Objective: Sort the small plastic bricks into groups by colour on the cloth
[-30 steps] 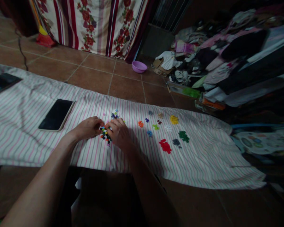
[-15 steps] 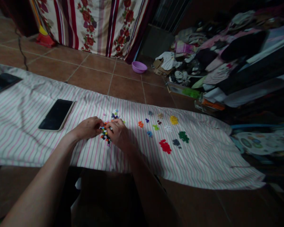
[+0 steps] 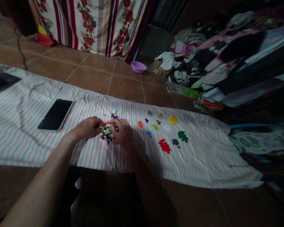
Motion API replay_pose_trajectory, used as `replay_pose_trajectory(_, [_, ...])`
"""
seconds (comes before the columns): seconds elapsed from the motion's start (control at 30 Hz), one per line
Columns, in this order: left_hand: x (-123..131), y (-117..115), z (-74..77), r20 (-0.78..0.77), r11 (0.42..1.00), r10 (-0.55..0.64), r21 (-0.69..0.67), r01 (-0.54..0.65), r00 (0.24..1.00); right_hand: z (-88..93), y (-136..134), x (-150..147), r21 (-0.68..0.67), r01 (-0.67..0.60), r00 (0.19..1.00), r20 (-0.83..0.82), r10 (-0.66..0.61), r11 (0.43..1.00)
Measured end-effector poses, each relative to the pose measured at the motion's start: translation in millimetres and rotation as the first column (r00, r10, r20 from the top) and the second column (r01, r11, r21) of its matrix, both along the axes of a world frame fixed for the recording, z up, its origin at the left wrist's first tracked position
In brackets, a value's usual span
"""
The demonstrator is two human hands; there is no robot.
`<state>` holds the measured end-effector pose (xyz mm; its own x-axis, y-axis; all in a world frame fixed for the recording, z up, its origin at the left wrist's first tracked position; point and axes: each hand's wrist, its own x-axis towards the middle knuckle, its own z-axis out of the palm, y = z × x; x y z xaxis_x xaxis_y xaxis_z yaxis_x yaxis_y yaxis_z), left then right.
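A mixed pile of small coloured pieces (image 3: 107, 136) lies on the striped cloth (image 3: 90, 157). My left hand (image 3: 91, 126) rests at the pile's left edge, fingers curled and pressed together; what they hold, if anything, is hidden. Over the pile's right side, my right hand (image 3: 122, 130) has thumb and forefinger pinched among the pieces, too small to make out. To the right lie groups sorted by colour: red pieces (image 3: 164, 146), dark green pieces (image 3: 183, 136), yellow pieces (image 3: 173, 119), grey pieces (image 3: 175, 142), orange pieces (image 3: 140, 124), lime pieces (image 3: 155, 127) and several smaller groups.
A phone (image 3: 56, 114) lies left of my hands, and another dark device (image 3: 3, 82) sits at the far left. Beyond the cloth, a purple basin (image 3: 139, 67) stands on the tiled floor near a floral curtain (image 3: 97, 28). Heaped clothes (image 3: 194, 56) fill the right background.
My right hand has shifted slightly right, uncovering more of the mixed pile. My left hand stays at the pile's left edge. The sorted groups look the same.
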<state>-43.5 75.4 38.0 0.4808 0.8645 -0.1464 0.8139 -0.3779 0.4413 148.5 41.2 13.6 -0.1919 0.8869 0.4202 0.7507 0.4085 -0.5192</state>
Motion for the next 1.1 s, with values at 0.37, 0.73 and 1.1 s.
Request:
replay_pose_trajectory(0.37, [0.7, 0.1, 3.0, -0.003, 1.0, 0.013, -0.02, -0.013, 1.0, -1.4, -2.8, 20.7, -0.017, 0.032, 0.995, -0.091, -0.033, 0.999])
replay_pose_trajectory(0.73, [-0.2, 1.9, 1.2, -0.01, 0.999, 0.013, -0.037, -0.014, 1.0, 1.0, -3.9, 58.1, 0.035, 0.118, 0.991, -0.068, -0.115, 0.992])
replay_pose_trajectory(1.1, [0.9, 1.3, 1.5, -0.009, 0.999, 0.031, -0.034, -0.032, 0.999, 6.0, -12.4, 141.7, 0.001, 0.529, 0.831, -0.203, -0.518, 0.849])
